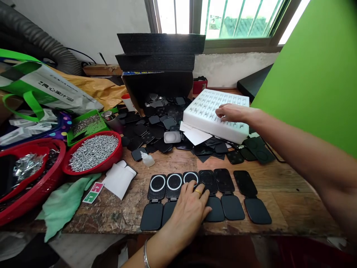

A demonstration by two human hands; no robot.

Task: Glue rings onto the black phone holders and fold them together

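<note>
Several black hinged two-panel pieces (232, 207) lie unfolded in a row along the table's front. White rings (157, 183) sit on the upper panels of the three leftmost ones. My left hand (192, 204), with a gold ring and a bracelet, lies over the third piece, fingers spread, the fingertips at its white ring. Part of that piece is hidden under the hand. My right hand (227, 112) is over a white foam tray (216, 128) with rows of small slotted parts, fingers bent down and together at its surface. What the fingertips hold, if anything, is too small to tell.
A heap of black plates (156, 130) spills from a black box (158, 85) behind the row. At left stand a red bowl of metal pins (94, 152), a green tray (86, 126) and a green cloth (64, 204). A small white bottle (147, 159) lies mid-table.
</note>
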